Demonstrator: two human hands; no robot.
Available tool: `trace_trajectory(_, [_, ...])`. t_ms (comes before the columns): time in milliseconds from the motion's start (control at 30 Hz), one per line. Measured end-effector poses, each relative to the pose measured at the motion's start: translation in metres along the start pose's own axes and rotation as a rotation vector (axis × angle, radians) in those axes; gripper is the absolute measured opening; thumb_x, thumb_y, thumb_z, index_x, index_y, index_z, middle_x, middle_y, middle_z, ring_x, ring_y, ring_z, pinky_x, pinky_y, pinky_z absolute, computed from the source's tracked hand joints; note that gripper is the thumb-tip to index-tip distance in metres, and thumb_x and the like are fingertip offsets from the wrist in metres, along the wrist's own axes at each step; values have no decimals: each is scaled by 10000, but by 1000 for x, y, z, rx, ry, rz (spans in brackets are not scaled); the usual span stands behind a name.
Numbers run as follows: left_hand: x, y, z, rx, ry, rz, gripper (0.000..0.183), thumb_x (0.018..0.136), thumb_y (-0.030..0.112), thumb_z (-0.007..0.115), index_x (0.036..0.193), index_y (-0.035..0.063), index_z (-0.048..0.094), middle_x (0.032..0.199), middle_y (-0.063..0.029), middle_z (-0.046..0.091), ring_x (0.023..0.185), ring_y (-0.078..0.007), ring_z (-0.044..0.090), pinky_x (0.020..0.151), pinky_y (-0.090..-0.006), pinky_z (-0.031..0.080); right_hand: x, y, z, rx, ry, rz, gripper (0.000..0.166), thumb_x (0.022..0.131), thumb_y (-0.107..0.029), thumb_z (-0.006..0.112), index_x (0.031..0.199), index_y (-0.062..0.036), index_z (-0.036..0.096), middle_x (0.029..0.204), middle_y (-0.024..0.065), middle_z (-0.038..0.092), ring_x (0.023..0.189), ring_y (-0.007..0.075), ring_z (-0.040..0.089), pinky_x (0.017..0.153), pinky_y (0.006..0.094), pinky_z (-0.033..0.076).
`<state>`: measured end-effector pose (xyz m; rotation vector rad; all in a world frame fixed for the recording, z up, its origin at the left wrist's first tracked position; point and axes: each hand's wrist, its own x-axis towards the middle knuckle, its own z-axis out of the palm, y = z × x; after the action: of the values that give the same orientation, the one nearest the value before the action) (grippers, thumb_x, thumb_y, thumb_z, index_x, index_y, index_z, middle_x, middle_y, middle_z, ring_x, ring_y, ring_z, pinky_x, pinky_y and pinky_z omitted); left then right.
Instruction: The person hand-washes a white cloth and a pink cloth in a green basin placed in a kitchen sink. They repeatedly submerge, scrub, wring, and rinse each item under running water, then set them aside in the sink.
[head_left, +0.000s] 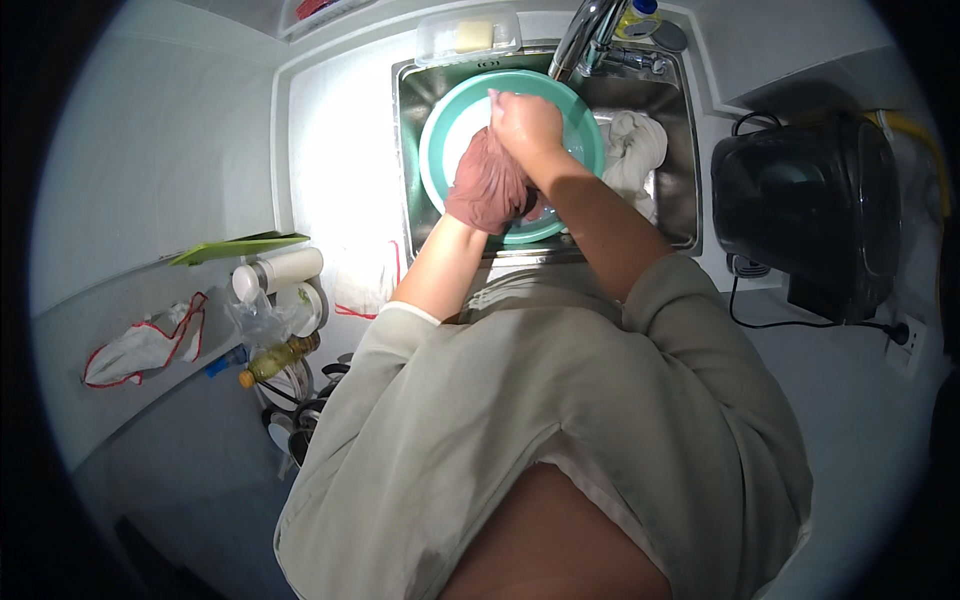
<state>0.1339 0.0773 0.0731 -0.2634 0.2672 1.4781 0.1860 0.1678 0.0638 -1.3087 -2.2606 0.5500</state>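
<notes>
A wet pink cloth (489, 184) is stretched between my two hands over a green plastic basin (585, 124). My right hand (529, 124) is closed on the cloth's upper end. The cloth drapes over my left hand (480, 225), hiding nearly all of its fingers, so its grip does not show. The basin stands in a stainless steel sink (679, 150) and holds some water. A bundled white cloth (637, 146) lies in the sink, to the right of the basin.
A chrome faucet (577, 37) reaches over the basin's rim. Behind the sink are a clear plastic tray (431, 39) with a pale bar (474, 36) and a yellow bottle (636, 24). A black appliance (802, 210) stands right; a white bottle (281, 271) and an oil bottle (277, 361) are left.
</notes>
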Motion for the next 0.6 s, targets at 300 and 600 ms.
trace_trajectory(300, [-42,53,36,335,201,124,467,818,472,592,1142,138,622,1091,-111,653,1015,-296,625,898,-471,502,-18,57,-59,605,-261,-27,493,989,-464,501,921,-5,669,869,172,637,849,352,600,789,403,452])
trace_trajectory(600, [-55,62,30,36,-224,-30,696,935,580,386,1421,86,455,1380,-154,519,1255,-342,497,1084,-503,386,-34,68,-63,449,-525,80,620,882,-612,609,948,-5,715,871,210,642,873,339,623,819,421,476])
